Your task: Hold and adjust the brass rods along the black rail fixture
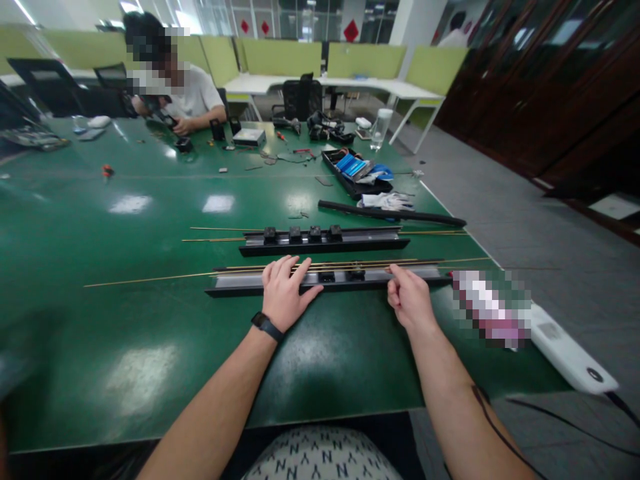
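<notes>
A long black channel with a pale inner face [240,281] lies crosswise before me on the green table. Thin brass-coloured rods [345,265] run along its top, one reaching far out to the left [145,280]. Small black blocks [356,273] sit inside it. My left hand [287,290] rests over the channel and rods, fingers spread and thumb apart. At the channel's right part is my right hand [411,297], its fingers curled and the index fingertip at the rods. Whether anything is pinched there is hidden.
Behind lies a second channel [325,247] with several black blocks and rods. Farther back are a black tube [400,214], gloves [385,201] and a black tray [345,177]. A white power strip [570,350] lies at the right edge. Another person [195,100] sits across the table.
</notes>
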A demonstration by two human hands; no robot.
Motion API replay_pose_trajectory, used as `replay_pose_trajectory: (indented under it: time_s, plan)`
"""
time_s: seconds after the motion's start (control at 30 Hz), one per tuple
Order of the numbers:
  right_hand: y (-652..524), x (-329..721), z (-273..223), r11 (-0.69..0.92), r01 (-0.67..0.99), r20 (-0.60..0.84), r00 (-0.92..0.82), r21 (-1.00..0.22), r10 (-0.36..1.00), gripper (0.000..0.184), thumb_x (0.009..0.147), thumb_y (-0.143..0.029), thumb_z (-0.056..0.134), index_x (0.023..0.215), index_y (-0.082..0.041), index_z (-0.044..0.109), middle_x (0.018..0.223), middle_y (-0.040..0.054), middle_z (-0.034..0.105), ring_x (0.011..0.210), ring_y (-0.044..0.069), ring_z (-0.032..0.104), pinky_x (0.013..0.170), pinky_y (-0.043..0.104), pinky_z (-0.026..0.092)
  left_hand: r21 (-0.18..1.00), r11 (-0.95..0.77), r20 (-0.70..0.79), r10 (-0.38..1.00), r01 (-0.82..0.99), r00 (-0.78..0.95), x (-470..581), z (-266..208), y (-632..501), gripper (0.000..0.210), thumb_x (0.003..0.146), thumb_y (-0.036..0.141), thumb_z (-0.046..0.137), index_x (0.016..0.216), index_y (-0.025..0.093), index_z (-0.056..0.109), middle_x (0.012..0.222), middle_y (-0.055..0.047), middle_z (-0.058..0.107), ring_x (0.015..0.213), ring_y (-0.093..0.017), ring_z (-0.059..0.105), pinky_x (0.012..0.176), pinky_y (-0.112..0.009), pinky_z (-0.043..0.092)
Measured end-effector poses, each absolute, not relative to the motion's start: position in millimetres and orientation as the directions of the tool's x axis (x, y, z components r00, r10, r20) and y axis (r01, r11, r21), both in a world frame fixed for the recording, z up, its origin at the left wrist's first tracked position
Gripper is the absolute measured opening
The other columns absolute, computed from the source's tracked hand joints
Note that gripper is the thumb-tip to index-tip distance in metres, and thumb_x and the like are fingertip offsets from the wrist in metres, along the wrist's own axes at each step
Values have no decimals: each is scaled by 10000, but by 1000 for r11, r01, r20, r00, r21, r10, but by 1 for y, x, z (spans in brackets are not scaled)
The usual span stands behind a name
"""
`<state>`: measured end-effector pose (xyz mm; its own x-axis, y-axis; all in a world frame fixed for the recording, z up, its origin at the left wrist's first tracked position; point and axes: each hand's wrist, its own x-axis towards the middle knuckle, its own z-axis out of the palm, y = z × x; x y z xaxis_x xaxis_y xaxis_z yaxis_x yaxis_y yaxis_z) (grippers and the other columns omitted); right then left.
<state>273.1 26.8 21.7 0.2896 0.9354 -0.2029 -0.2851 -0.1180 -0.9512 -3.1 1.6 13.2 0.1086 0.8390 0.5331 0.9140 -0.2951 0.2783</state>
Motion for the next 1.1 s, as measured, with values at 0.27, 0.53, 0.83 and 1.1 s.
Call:
replay_pose_trajectory:
  time_s: [0.27,0.53,0.83,1.1]
  plan:
    - [27,273,22,-119,-274,-200,292,-954,935,306,759,-427,815,833,-185,643,447,-63,511,286,50,332,268,146,207,284,-292,528,843,913,105,-3,14,1,567,874,560,705,1365,287,625,1377,-115,632,1350,-327,509,1159,-510,311]
    - [26,272,23,-119,-284,-204,293,-951,934,305,755,-417,817,834,-173,652,454,-62,514,291,46,335,275,145,202,279,-294,533,839,914,107,-3,13,1,568,878,560,702,1365,279,624,1375,-111,633,1350,-321,510,1159,-509,311]
    - [27,272,23,-109,-281,-196,300,-953,934,311,745,-425,817,817,-180,639,441,-63,509,284,46,322,274,145,190,285,-292,533,840,913,102,-3,12,1,567,878,559,699,1373,294,617,1375,-119,634,1354,-334,510,1156,-525,313]
    - [26,272,23,-111,-277,-195,296,-954,935,291,766,-416,806,824,-173,656,449,-62,511,297,43,329,273,141,199,278,-299,537,836,913,110,-3,12,2,560,887,565,686,1367,285,623,1378,-115,632,1354,-328,508,1160,-512,307]
